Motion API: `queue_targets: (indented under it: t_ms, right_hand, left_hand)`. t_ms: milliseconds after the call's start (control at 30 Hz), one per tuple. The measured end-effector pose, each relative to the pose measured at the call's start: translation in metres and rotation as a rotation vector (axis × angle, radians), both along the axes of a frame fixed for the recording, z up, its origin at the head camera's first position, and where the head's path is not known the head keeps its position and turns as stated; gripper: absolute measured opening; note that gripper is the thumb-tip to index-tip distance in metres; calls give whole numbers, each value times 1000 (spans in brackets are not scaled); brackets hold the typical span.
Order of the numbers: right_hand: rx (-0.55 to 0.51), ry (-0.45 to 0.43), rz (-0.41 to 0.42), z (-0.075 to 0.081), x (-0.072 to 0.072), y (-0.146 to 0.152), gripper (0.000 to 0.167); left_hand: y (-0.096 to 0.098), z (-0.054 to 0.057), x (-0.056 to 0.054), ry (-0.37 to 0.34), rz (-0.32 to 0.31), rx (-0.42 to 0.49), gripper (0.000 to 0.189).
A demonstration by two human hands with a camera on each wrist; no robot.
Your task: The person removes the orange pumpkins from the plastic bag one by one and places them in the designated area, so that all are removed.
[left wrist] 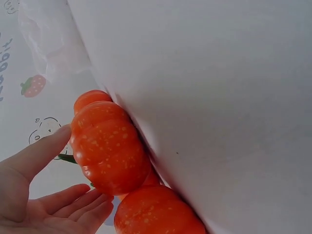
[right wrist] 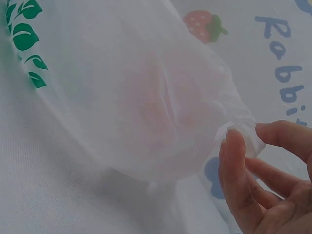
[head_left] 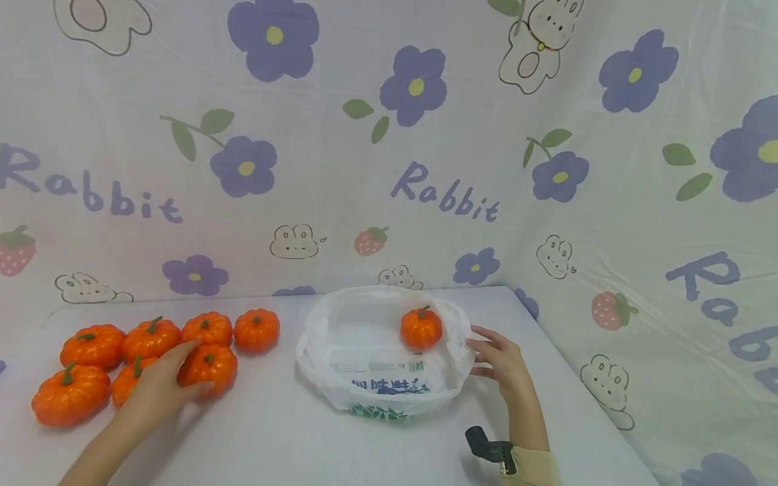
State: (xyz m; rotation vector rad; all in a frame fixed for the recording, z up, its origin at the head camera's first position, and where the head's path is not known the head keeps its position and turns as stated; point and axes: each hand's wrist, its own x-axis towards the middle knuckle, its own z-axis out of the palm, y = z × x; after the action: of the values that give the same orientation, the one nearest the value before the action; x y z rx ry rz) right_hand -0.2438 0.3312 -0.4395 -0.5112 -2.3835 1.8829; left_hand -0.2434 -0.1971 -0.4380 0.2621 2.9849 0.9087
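Observation:
My left hand is at the nearest right pumpkin of a group of small orange toy pumpkins. The left wrist view shows the thumb at the stem side of this speckled pumpkin, the other fingers stretched beneath, not closed round it. On the right, my right hand pinches the side of a white plastic bag, its thin film between thumb and fingers in the right wrist view. The bag's mouth is spread wide. One pumpkin with a green stem sits inside, a blurred orange patch through the film.
Several more pumpkins stand close together at the table's left side. A white cloth covers the table. Behind it hangs a printed curtain with flowers and rabbits. A black wrist strap is on the right wrist.

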Motion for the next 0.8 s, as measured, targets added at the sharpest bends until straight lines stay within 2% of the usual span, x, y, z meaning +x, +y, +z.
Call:
queue_targets:
  t_ms: [300, 533, 800]
  right_hand:
    - [-6, 9, 4, 1, 1, 0, 51]
    - [-14, 9, 1, 1, 0, 0, 51]
    - [1, 8, 2, 1, 1, 0, 50]
  left_hand:
    - [8, 7, -1, 19, 21, 58, 95]
    - [26, 11, -5, 21, 30, 121, 94]
    - [48, 14, -11, 54, 0, 149, 90]
